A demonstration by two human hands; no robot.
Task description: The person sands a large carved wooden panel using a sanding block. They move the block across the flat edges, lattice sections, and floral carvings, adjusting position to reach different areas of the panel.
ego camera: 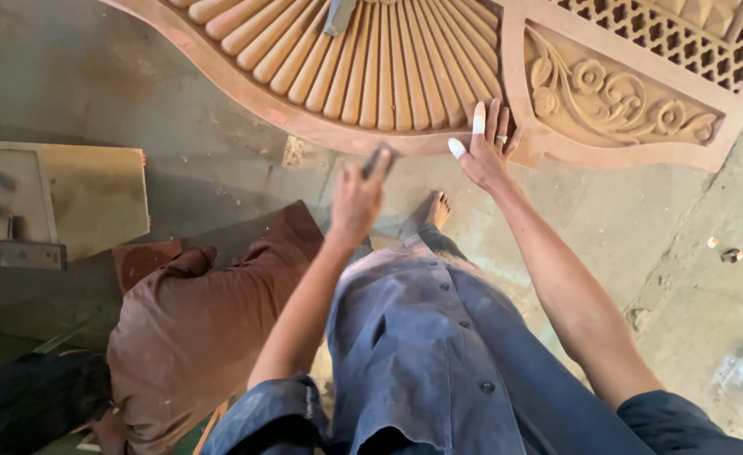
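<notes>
A large carved wooden panel (405, 76) with fluted rays, a flower scroll and a lattice spans the top of the head view. My right hand (485, 143) rests flat on its lower edge, fingers spread, two of them wrapped in white tape. My left hand (359, 194) is closed around a small dark tool (377, 160), blurred, held just below the panel's rim. My bare foot (439, 209) shows on the floor under the hands.
A brown cloth bundle (195, 329) lies at lower left. A pale wooden box (51, 202) with metal fittings stands at the left. A grey tool (338, 17) lies on the panel's top. Small scraps (729, 253) dot the concrete floor at right.
</notes>
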